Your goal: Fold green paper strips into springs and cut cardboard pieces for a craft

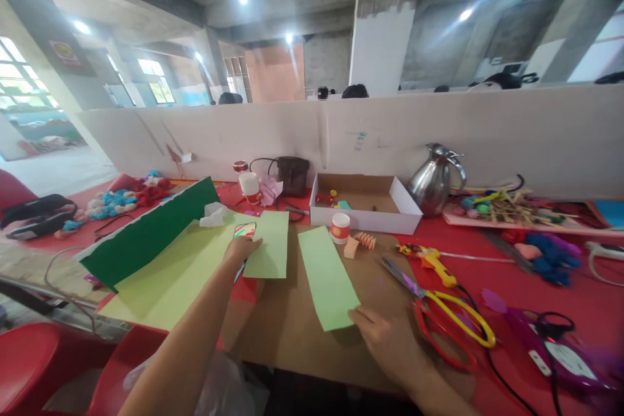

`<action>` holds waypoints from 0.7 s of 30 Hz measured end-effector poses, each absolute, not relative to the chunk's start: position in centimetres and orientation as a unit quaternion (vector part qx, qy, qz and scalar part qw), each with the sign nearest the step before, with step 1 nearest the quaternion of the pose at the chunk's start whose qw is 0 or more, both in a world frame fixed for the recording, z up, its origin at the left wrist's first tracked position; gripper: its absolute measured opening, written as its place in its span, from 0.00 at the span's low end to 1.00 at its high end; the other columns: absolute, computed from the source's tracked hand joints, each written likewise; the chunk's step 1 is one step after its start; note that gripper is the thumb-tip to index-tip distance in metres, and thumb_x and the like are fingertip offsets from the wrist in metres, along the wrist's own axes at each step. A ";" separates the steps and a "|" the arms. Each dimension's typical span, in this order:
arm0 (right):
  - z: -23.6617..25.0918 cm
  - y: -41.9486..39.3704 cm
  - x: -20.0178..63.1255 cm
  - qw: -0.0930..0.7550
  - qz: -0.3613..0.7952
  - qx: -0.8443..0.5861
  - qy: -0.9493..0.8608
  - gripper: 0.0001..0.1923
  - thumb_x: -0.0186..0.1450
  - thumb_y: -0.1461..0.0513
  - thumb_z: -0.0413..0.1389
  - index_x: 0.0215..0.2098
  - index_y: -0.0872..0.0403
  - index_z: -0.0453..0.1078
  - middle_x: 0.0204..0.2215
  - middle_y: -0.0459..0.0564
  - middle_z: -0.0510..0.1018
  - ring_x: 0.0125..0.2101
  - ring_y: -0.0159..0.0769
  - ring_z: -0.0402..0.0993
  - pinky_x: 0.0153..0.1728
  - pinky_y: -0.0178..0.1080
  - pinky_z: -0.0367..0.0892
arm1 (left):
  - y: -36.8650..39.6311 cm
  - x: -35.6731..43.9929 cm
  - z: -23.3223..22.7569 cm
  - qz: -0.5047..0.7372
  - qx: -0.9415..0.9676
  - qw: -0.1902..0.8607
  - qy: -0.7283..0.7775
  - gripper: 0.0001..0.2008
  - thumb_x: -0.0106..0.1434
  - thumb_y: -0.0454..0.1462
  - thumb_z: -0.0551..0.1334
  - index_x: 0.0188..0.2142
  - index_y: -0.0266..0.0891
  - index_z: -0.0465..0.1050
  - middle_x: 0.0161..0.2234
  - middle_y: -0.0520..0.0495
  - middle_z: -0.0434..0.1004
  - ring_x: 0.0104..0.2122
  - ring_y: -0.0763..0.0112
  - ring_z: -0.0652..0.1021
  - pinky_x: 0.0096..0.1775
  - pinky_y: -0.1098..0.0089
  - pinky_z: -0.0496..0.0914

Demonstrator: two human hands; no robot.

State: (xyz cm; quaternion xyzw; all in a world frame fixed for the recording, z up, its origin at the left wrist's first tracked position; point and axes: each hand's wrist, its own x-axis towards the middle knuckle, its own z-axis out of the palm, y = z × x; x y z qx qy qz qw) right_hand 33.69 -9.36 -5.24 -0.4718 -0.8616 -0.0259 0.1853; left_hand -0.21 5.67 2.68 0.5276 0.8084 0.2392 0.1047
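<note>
A red-covered bench [511,286] carries a brown cardboard sheet [292,325], flat and matt, under both hands. Left of the left hand [241,248] lie a large pale-green paper sheet [166,279] and a dark green board [146,231]. That hand presses flat, fingers spread, on the near edge of a small light-green paper rectangle [269,244]; a phone [244,230] lies just beyond it. The right hand [385,338] rests open with fingertips on the near corner of a long light-green paper strip [326,276]. Just right of it lie yellow-handled scissors [453,312] and a yellow glue gun [429,259]. The thin, smooth papers could slide or crease if either hand pushes unevenly; blades close by might snag an edge.
</note>
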 end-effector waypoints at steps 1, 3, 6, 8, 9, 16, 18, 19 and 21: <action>-5.7 -9.9 34.5 0.188 -0.023 -0.480 -0.857 0.18 0.63 0.73 0.48 0.42 0.49 0.73 0.39 0.47 0.80 0.29 0.35 0.77 0.26 0.34 0.62 | 5.2 0.3 2.9 0.237 0.528 0.087 0.811 0.21 0.54 0.43 0.63 0.46 0.36 0.74 0.42 0.34 0.78 0.45 0.46 0.75 0.44 0.53 0.69; -6.2 -10.6 35.8 0.209 0.004 -0.508 -0.836 0.18 0.63 0.72 0.47 0.42 0.49 0.73 0.39 0.46 0.81 0.29 0.36 0.79 0.26 0.35 0.66 | 3.4 2.2 3.1 0.238 0.563 0.039 0.790 0.28 0.57 0.38 0.60 0.58 0.36 0.65 0.55 0.31 0.69 0.56 0.44 0.67 0.54 0.50 0.62; -6.0 -11.1 37.3 0.289 0.073 -0.545 -0.784 0.18 0.63 0.70 0.46 0.41 0.49 0.74 0.39 0.47 0.82 0.35 0.38 0.80 0.34 0.37 0.73 | -0.8 6.5 2.2 0.188 0.785 -0.018 0.589 0.36 0.54 0.28 0.58 0.62 0.48 0.60 0.62 0.42 0.63 0.60 0.52 0.62 0.58 0.53 0.58; -5.8 -11.5 38.3 0.345 0.114 -0.550 -0.752 0.17 0.62 0.69 0.47 0.40 0.49 0.75 0.38 0.48 0.83 0.38 0.39 0.80 0.39 0.40 0.74 | -3.7 9.5 1.0 0.145 0.874 -0.031 0.463 0.41 0.51 0.25 0.58 0.63 0.57 0.58 0.67 0.50 0.53 0.64 0.51 0.56 0.59 0.48 0.56; -5.7 -11.8 38.9 0.366 0.127 -0.548 -0.742 0.17 0.61 0.69 0.48 0.39 0.49 0.75 0.39 0.48 0.83 0.39 0.40 0.80 0.41 0.41 0.74 | -5.0 10.7 0.2 0.127 0.896 -0.030 0.424 0.42 0.51 0.24 0.57 0.63 0.58 0.57 0.67 0.51 0.52 0.65 0.51 0.54 0.60 0.45 0.54; -5.1 -14.2 44.1 0.321 0.078 -0.526 -0.784 0.22 0.58 0.73 0.46 0.41 0.48 0.75 0.48 0.48 0.78 0.51 0.40 0.72 0.53 0.46 0.68 | -8.5 13.8 -4.1 0.136 0.941 0.044 0.308 0.29 0.60 0.24 0.51 0.59 0.44 0.65 0.57 0.46 0.72 0.56 0.64 0.71 0.58 0.58 0.63; -4.9 -13.8 45.6 0.311 0.014 -0.586 -0.748 0.22 0.58 0.72 0.46 0.46 0.53 0.73 0.49 0.54 0.76 0.52 0.43 0.70 0.54 0.49 0.66 | -8.6 13.9 -4.5 0.136 0.935 0.035 0.325 0.31 0.60 0.23 0.50 0.59 0.45 0.65 0.57 0.47 0.71 0.57 0.64 0.70 0.58 0.58 0.64; -4.8 -13.4 46.2 0.305 -0.017 -0.620 -0.723 0.21 0.59 0.71 0.47 0.48 0.56 0.72 0.48 0.57 0.75 0.51 0.45 0.69 0.53 0.51 0.65 | -8.7 13.9 -4.5 0.128 0.935 0.031 0.330 0.31 0.60 0.23 0.50 0.60 0.46 0.64 0.57 0.47 0.71 0.57 0.64 0.70 0.58 0.58 0.64; -4.8 -12.4 47.1 0.271 -0.046 -0.669 -0.690 0.19 0.62 0.67 0.50 0.50 0.59 0.70 0.46 0.60 0.75 0.50 0.49 0.69 0.52 0.53 0.66 | -8.9 13.9 -4.5 0.116 0.934 0.020 0.338 0.30 0.59 0.24 0.53 0.59 0.50 0.66 0.58 0.48 0.71 0.57 0.62 0.71 0.57 0.57 0.65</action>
